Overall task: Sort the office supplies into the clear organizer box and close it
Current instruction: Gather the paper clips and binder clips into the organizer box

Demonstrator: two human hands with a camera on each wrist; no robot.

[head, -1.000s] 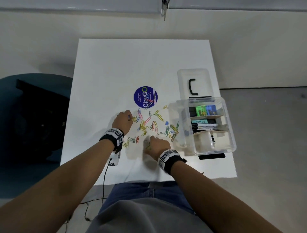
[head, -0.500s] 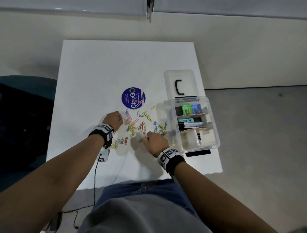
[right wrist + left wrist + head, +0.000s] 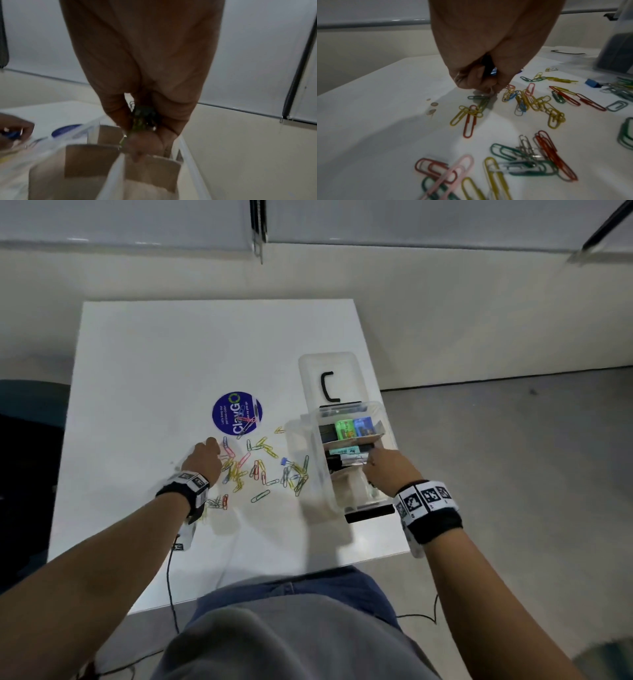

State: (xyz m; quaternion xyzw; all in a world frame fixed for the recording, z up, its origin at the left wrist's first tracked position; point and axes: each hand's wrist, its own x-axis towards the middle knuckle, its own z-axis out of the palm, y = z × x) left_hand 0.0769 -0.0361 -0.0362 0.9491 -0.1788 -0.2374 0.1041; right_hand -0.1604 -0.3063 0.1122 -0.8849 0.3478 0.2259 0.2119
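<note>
Coloured paper clips (image 3: 263, 470) lie scattered on the white table (image 3: 171, 354), with a blue binder clip (image 3: 285, 462) among them. My left hand (image 3: 209, 453) sits at the pile's left edge. In the left wrist view its curled fingers (image 3: 479, 79) pinch clips (image 3: 536, 100) against the table, and something dark and blue shows inside the fist. The clear organizer box (image 3: 317, 474) stands open at the right. My right hand (image 3: 373, 463) hovers over its near compartments, fingers curled round a bunch of green and silver clips (image 3: 144, 119) above the cardboard dividers (image 3: 92, 155).
The box lid (image 3: 308, 364) with a black handle lies flat behind the box. Markers (image 3: 346, 455) and green and blue items (image 3: 346, 429) fill the far compartments. A round blue sticker (image 3: 237, 413) lies beyond the clips. A cable (image 3: 169, 577) hangs over the front edge.
My right hand has lifted off the table and moved right, over the box, with clips in it. The left hand has stayed at the pile's left edge, still gathering.
</note>
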